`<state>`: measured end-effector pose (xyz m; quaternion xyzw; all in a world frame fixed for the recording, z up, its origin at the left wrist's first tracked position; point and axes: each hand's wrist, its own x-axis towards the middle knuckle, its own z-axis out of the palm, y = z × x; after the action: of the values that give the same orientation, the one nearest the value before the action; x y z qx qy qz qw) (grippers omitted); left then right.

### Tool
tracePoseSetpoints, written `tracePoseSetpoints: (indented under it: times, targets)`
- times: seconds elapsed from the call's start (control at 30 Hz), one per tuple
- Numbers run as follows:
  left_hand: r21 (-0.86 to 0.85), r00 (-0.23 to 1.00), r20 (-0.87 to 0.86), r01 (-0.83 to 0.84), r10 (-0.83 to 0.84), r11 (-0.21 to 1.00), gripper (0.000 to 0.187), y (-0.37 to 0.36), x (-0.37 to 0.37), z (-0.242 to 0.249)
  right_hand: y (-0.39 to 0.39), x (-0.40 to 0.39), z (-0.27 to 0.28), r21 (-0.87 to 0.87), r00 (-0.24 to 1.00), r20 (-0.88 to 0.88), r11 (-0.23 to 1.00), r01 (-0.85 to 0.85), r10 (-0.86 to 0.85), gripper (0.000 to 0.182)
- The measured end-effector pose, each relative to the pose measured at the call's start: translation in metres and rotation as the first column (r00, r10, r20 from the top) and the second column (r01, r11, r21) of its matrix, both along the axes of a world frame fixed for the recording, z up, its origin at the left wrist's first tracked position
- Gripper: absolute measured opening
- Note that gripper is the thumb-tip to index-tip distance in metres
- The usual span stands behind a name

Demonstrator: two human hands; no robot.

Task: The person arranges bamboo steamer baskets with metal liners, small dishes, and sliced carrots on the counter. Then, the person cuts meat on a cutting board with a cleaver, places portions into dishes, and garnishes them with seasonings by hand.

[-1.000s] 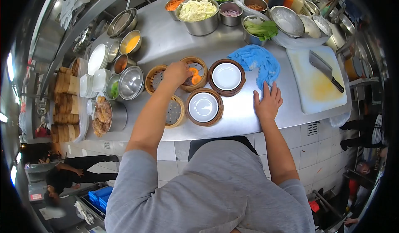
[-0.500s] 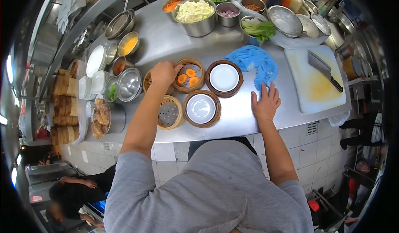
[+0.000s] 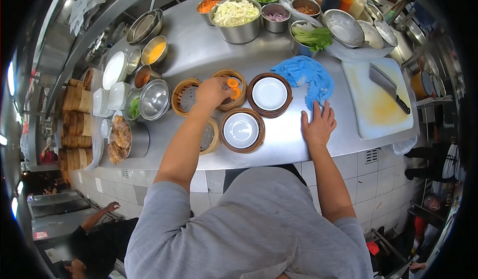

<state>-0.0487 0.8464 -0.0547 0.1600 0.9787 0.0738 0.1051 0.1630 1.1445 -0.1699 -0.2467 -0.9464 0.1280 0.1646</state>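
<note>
My left hand (image 3: 213, 93) reaches into the far bamboo steamer (image 3: 241, 76), its fingers closed at the carrot slices (image 3: 234, 93). One orange slice looks tilted against the fingertips, which are partly hidden. Left of the hand stands another bamboo steamer (image 3: 186, 98) with a perforated liner; a third light steamer (image 3: 215, 138) is half covered by my forearm. Two darker steamers hold white bowls, one white bowl (image 3: 269, 93) farther away and one white bowl (image 3: 241, 130) nearer me. My right hand (image 3: 318, 125) lies on the steel table with fingers spread, fingertips by the blue cloth (image 3: 304, 75).
A cleaver (image 3: 386, 82) lies on the white cutting board (image 3: 366, 114) at right. Pots of shredded cabbage (image 3: 236, 12) and other vegetables stand at the back. Metal bowls, white dishes and a meat-topped pot (image 3: 119, 139) line the left. Another person's arm (image 3: 97, 218) shows lower left.
My left hand has moved right, from the left steamer's rim into the steamer with carrots. The carrot slices have shifted towards its right side. My right hand stays in place.
</note>
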Motion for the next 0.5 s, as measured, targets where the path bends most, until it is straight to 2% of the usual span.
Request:
tracePoseSetpoints:
  times: [0.07,0.17,0.2,0.27,0.37,0.5]
  targets:
    - [-0.032,0.990,0.044,-0.135,0.137,0.990,0.040,-0.015,-0.003,0.003,0.000,0.000,0.001,0.003,1.000,0.003,1.000,0.004,-0.004,0.060]
    - [-0.092,0.976,0.123,-0.168,0.179,0.981,0.035,-0.029,0.004,-0.006,0.000,0.001,-0.002,0.019,1.000,-0.027,1.000,0.004,-0.003,0.060]
    - [-0.094,0.976,0.123,-0.171,0.182,0.981,0.035,-0.029,0.008,-0.005,0.000,0.001,-0.003,0.017,1.000,-0.027,1.000,0.000,0.000,0.060]
    - [0.001,0.987,0.009,-0.161,0.161,0.987,0.030,-0.024,0.013,-0.006,0.000,0.000,-0.002,0.016,1.000,-0.009,1.000,0.002,-0.002,0.060]
    - [-0.028,0.985,0.069,-0.159,0.161,0.987,0.032,-0.017,0.011,0.002,0.000,0.000,-0.002,0.016,1.000,-0.014,1.000,0.001,-0.001,0.061]
    - [0.039,0.991,0.021,-0.129,0.129,0.991,0.037,-0.006,0.015,0.001,0.000,0.000,-0.002,0.026,1.000,-0.008,1.000,-0.003,0.003,0.061]
